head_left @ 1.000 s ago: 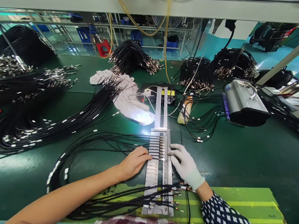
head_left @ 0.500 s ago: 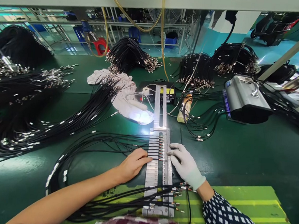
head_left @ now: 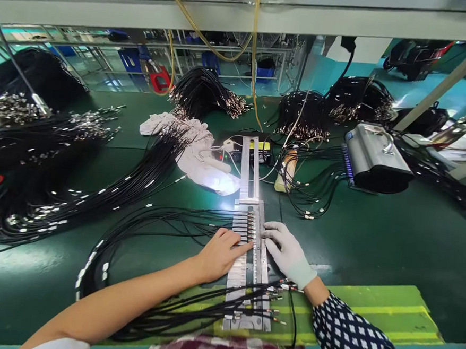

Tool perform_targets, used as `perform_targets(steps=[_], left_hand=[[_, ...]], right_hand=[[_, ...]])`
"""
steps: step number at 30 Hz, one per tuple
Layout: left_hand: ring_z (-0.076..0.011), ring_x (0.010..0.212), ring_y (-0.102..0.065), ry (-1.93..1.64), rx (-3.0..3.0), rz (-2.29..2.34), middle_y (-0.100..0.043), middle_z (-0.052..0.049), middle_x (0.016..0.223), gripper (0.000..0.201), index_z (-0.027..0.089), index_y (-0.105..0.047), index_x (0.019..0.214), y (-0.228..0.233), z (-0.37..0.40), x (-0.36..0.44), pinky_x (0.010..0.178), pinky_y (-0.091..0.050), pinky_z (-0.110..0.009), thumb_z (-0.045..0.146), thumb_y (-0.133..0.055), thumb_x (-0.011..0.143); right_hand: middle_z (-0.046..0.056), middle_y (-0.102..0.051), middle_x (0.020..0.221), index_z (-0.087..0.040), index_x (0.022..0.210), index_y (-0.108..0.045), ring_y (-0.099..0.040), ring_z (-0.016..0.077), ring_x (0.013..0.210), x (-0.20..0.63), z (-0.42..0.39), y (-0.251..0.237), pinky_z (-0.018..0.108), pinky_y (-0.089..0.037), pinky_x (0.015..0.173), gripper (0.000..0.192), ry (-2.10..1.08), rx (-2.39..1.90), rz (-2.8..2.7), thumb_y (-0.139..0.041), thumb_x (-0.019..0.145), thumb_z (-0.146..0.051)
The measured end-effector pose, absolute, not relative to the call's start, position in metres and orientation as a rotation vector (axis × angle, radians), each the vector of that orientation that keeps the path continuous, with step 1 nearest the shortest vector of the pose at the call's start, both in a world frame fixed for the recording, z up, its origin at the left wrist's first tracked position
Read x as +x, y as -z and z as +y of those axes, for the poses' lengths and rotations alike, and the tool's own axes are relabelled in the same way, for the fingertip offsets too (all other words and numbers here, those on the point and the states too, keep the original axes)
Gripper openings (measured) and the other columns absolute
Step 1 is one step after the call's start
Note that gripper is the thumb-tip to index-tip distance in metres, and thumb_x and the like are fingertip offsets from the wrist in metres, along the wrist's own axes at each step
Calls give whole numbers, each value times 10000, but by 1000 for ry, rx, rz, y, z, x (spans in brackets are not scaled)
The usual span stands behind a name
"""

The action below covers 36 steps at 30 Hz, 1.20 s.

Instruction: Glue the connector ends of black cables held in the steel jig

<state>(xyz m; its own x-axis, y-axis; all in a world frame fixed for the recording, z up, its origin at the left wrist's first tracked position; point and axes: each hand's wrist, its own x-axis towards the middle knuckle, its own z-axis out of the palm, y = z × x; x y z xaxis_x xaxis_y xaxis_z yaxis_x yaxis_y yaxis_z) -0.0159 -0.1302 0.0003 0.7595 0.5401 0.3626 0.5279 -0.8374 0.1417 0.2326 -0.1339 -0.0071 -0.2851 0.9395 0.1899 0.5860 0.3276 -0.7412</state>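
Note:
A long slotted metal fixture lies in front of me, with several black cables set side by side across its upper part. Their metal ends point right, towards the raised rail. My bare left hand lies over the lowest of these cables, index finger stretched out to the cable ends; its thumb is hard to make out. In a white glove, my right hand rests with fingers apart against the fixture's right rail. More loose black cables cross the near end of the fixture, their tips partly stripped.
Big black cable bundles lie at the back and along the left. A white glove is behind the fixture beside a black power box. To the right stands a silver-and-black machine. A green-yellow board lies near me.
My left hand has shifted right, its index finger now reaching the cable ends instead of lying on the cables. The right hand stays at the rail. The view has tilted slightly upward.

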Motion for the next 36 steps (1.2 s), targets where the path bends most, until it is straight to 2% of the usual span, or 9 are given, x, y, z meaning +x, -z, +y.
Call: perform_targets(steps=[4,9,12,15,18,23,30,33,36], left_hand=[[-203,825,-508,-554,3089,859,-577,-72,872,306,160,-593,1191,4,-127,-7,795,-363,-362,126,-409,948],[-208,852,-554,-413,3250,808,-608,-84,911,292,126,-572,1206,6,-130,-7,857,-372,-393,135,-454,939],[-241,1030,-566,-469,3161,961,-624,-134,1135,315,151,-568,1242,7,-132,-10,932,-363,-410,188,-438,957],[-311,1315,-419,-455,2979,1276,-452,-180,1451,512,144,-431,1417,10,-131,-14,1068,-285,-464,397,-426,972],[-332,1433,-269,-370,2896,1360,-301,-185,1557,696,110,-281,1508,15,-126,-17,1143,-198,-483,521,-394,958],[-313,1472,-202,-331,2854,1317,-206,-155,1599,700,132,-239,1529,20,-113,-18,1176,-157,-478,534,-358,969],[-318,1468,-216,-393,2786,1336,-234,-174,1587,679,125,-297,1508,24,-71,-5,1174,-173,-522,531,-363,968],[-324,1462,-223,-405,2701,1330,-228,-178,1587,674,141,-296,1506,8,-73,-5,1174,-178,-549,538,-372,967],[-308,1447,-250,-377,2589,1258,-249,-156,1582,660,191,-285,1506,-16,-112,-28,1181,-202,-533,546,-399,962]], right_hand=[[72,-615,1187,-229,1034,-662,-605,197,1090,232,-134,4,341,-495,955,224,-724,-1365,-1926,-482,902,-218],[36,-697,955,-220,1275,-549,-662,180,795,223,-121,-7,298,-517,745,407,-711,-1644,-2070,-543,883,-330],[53,-728,1018,-238,1344,-502,-694,210,842,211,-112,-13,299,-497,726,507,-584,-1729,-2189,-554,885,-445],[51,-747,1025,-255,1317,-530,-708,218,883,201,-110,-13,293,-483,725,424,-456,-1796,-2179,-487,929,-420],[37,-758,973,-263,1283,-556,-711,210,861,196,-111,-10,287,-473,715,361,-409,-1813,-2151,-411,969,-369],[56,-752,1025,-253,1254,-578,-704,211,896,198,-104,-6,293,-470,756,347,-407,-1806,-2110,-386,982,-349],[66,-738,1065,-253,1255,-582,-692,232,928,204,-62,0,325,-481,786,362,-449,-1807,-2056,-387,978,-382],[68,-723,1088,-238,1275,-568,-679,225,962,212,-55,-6,329,-490,829,378,-508,-1736,-2074,-405,972,-392],[61,-714,1014,-207,1293,-553,-671,193,902,227,-76,-20,302,-512,820,410,-621,-1615,-2121,-419,964,-412]])
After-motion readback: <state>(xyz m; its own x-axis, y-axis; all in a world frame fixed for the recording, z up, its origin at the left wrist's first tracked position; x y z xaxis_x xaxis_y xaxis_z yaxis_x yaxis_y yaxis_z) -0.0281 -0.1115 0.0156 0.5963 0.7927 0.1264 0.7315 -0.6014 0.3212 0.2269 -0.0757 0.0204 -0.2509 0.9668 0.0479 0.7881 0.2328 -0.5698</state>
